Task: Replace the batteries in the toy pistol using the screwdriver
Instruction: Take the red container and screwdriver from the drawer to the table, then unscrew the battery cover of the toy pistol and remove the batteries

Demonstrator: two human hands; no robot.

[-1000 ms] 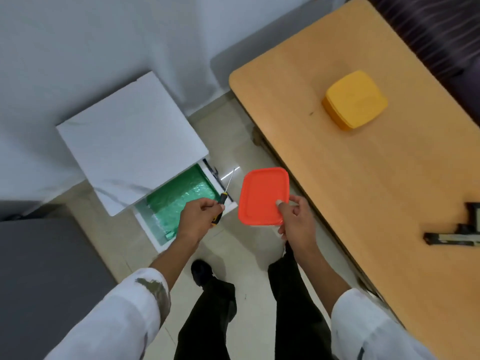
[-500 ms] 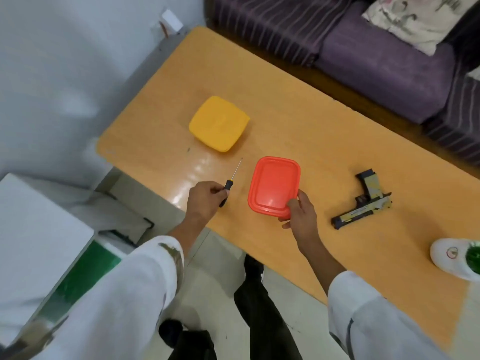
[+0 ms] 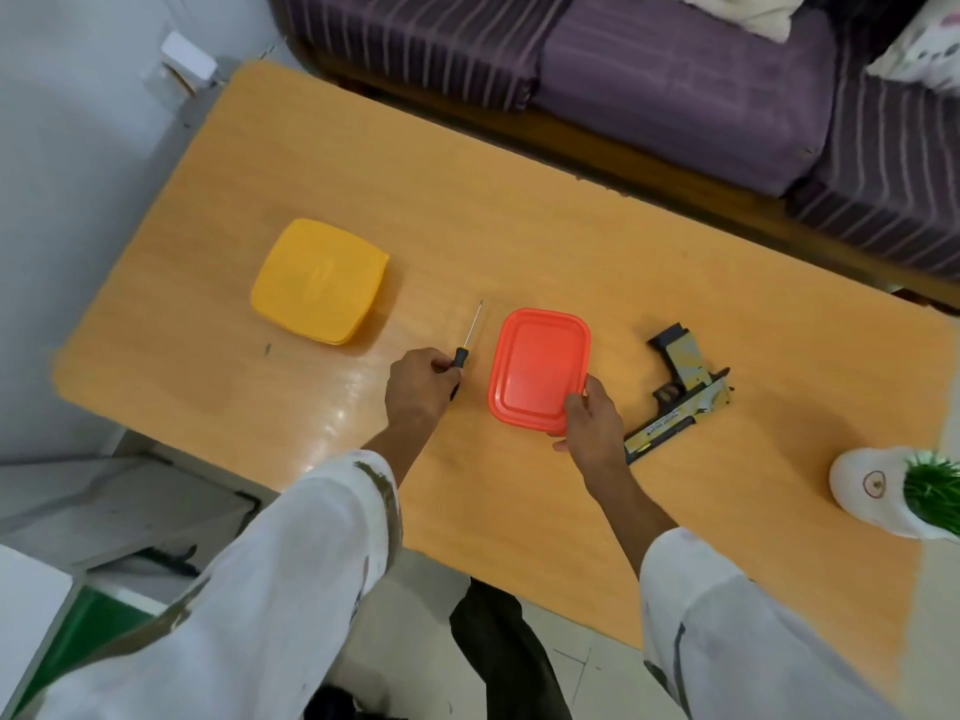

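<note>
1. Head view: the pistol [image 3: 680, 387] lies flat on the table [image 3: 519, 226], just right of the right hand [image 3: 589, 418]. Its barrel runs diagonally from near-left to far-right, with the grip pointing toward the far edge.
2. The right hand is the nearer 1, but it pinches the red box [image 3: 537, 366] at its near corner, thumb on the lid.
3. Left of the box, the left hand [image 3: 418, 381] curls its fingers round the screwdriver [image 3: 467, 340] handle, shaft pointing away.
4. The right hand probably has to let go of the box before it can take the pistol.
</note>
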